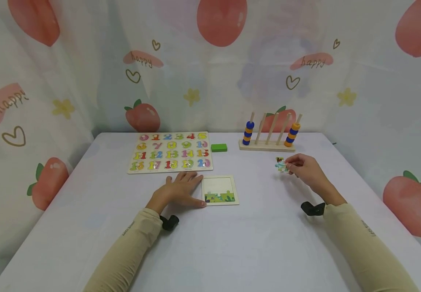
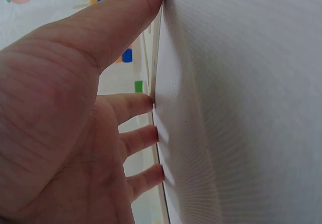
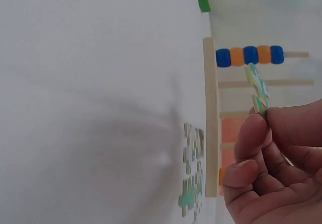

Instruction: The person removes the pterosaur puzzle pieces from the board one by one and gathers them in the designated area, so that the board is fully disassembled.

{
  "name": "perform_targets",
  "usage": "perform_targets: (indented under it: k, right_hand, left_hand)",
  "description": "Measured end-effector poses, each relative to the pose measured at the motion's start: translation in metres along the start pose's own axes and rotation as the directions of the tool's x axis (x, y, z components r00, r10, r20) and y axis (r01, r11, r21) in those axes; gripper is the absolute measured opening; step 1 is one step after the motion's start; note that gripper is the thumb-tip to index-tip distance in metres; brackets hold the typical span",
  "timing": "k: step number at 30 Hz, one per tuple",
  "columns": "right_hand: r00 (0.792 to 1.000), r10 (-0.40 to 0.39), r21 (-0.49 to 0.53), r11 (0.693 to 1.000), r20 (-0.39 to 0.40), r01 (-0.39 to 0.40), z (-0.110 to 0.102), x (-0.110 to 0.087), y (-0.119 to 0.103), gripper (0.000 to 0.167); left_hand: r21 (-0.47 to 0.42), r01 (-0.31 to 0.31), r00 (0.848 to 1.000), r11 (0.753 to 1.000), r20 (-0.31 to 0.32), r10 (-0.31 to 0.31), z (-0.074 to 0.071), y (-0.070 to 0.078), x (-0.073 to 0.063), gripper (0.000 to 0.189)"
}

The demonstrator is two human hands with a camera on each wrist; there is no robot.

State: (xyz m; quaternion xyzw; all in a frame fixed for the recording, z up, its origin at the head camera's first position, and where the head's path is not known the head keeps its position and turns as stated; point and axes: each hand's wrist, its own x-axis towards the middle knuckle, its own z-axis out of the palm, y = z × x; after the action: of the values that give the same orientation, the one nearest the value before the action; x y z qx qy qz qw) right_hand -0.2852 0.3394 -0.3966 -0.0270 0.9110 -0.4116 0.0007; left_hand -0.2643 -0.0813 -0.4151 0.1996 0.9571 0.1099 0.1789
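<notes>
My right hand (image 1: 307, 170) pinches a thin jigsaw piece (image 3: 259, 87), pale with green and teal, between thumb and fingertips above the table. Below it in the right wrist view, several loose jigsaw pieces (image 3: 188, 196) lie together on the cloth. My left hand (image 1: 181, 190) rests beside a small puzzle tray (image 1: 219, 181), fingers spread, with thumb and fingertips at its left edge. Along the tray's bottom, fitted pieces (image 1: 219, 197) form a strip of green plants; bare board shows above them. In the left wrist view the fingers (image 2: 136, 104) touch the tray's edge.
A number board (image 1: 172, 151) with colourful numerals 0 to 20 lies at the back left. Next to it sits a green block (image 1: 219, 147). At the back right stands a wooden peg rack (image 1: 267, 148) with blue and orange beads on its end pegs. A printed curtain (image 1: 210, 81) hangs behind.
</notes>
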Motion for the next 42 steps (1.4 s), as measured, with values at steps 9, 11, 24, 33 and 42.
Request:
perform_targets:
  k: [9, 11, 24, 33, 42]
  right_hand:
    - [0.997, 0.061, -0.006, 0.998, -0.046, -0.061, -0.023, 0.007, 0.019, 0.039]
    - [0.996, 0.080, -0.009, 0.997, -0.050, -0.081, -0.027, 0.008, 0.023, 0.040]
    - [0.985, 0.167, 0.005, 0.986, -0.042, -0.167, -0.040, 0.014, 0.045, 0.042]
    - [0.978, 0.206, 0.007, 0.979, -0.034, -0.206, -0.051, 0.020, 0.066, 0.040]
    - [0.962, 0.270, 0.042, 0.963, -0.049, -0.268, -0.051, 0.022, 0.081, 0.038]
  left_hand:
    - [0.005, -0.001, 1.000, 1.000, 0.001, 0.001, -0.001, 0.000, -0.001, 0.100]
    - [0.005, -0.001, 1.000, 1.000, 0.002, 0.001, 0.000, -0.001, -0.001, 0.101]
    - [0.000, -0.005, 1.000, 1.000, 0.009, 0.005, 0.001, -0.002, 0.001, 0.101]
    - [0.000, 0.004, 1.000, 1.000, 0.007, -0.004, 0.001, -0.001, 0.001, 0.101]
    - [0.002, 0.005, 1.000, 1.000, 0.007, -0.005, 0.001, -0.002, 0.002, 0.101]
